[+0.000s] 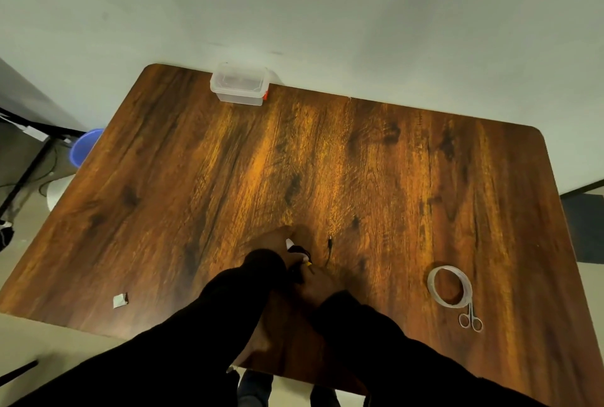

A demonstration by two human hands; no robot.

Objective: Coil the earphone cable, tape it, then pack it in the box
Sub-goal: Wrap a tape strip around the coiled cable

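Note:
Both hands meet at the near middle of the wooden table [228, 177]. My left hand [277, 243] and my right hand [322, 285] are closed around a small bundle of black earphone cable [299, 259] with white and yellow bits. The cable's plug end [329, 244] sticks out to the right, lying on the wood. A clear tape roll [434, 289] lies flat at the right, with small scissors [470, 320] touching its near edge. The clear plastic box [240, 86], open with a red latch, stands at the far edge.
A small grey scrap [120, 300] lies near the left front edge. A blue bucket [83, 146] and a black stand [23, 177] sit on the floor left of the table. A white wall rises behind the table.

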